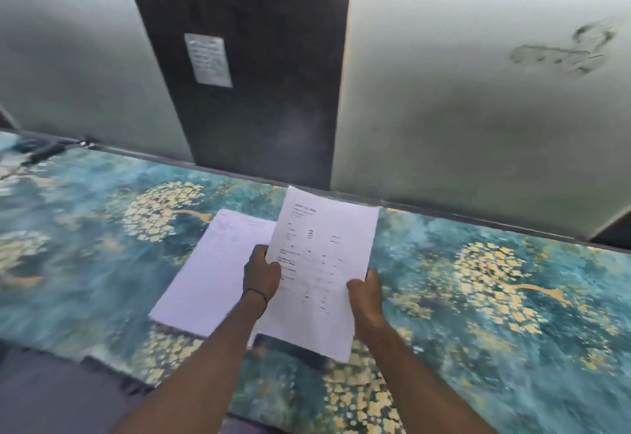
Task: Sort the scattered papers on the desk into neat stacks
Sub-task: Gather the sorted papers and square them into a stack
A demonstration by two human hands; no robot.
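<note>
I hold a white printed sheet (321, 263) up above the desk with both hands. My left hand (261, 275) grips its left edge, thumb on the front. My right hand (365, 293) grips the right edge lower down. Under and to the left of the held sheet, a stack of white papers (211, 273) lies flat on the desk, partly covered by my left arm and the held sheet.
The desk (478, 297) has a teal cloth with golden tree patterns. A grey wall with a dark panel (259, 75) bearing a small notice (208, 59) stands right behind it. The desk's front edge drops off at the lower left.
</note>
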